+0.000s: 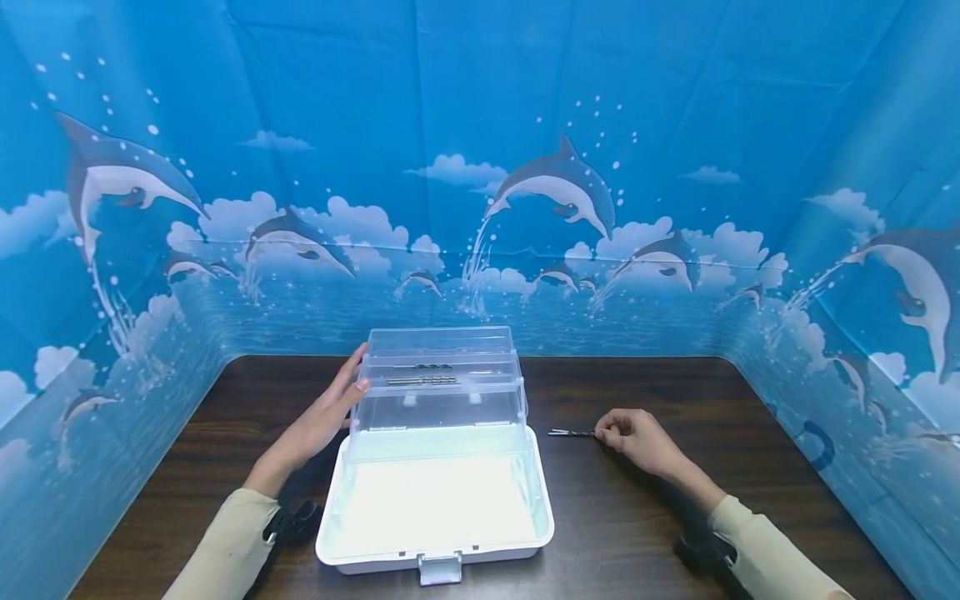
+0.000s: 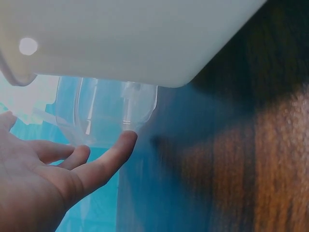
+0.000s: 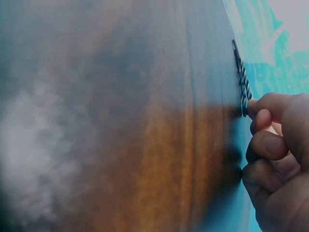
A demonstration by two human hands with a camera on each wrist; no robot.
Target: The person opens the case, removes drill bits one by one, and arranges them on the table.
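Note:
A white storage box (image 1: 330,546) with raised clear lid trays stands open on the table. My left hand (image 1: 322,423) rests against the left side of the clear trays (image 1: 442,340), its fingers extended; in the left wrist view one fingertip of that hand (image 2: 63,179) meets the clear plastic. Inside the trays lie a dark drill bit (image 1: 432,366) and silver drill bits (image 1: 435,380). On the table right of the box, my right hand (image 1: 636,437) pinches the near ends of some drill bits (image 1: 570,433). Twisted flutes on these bits (image 3: 244,84) show in the right wrist view.
The dark wooden table (image 1: 600,533) carries the box near its middle. A blue dolphin-print cloth (image 1: 465,108) hangs around the back and sides. A latch (image 1: 440,569) sticks out from the box front. Black wrist cameras are strapped to both sleeves.

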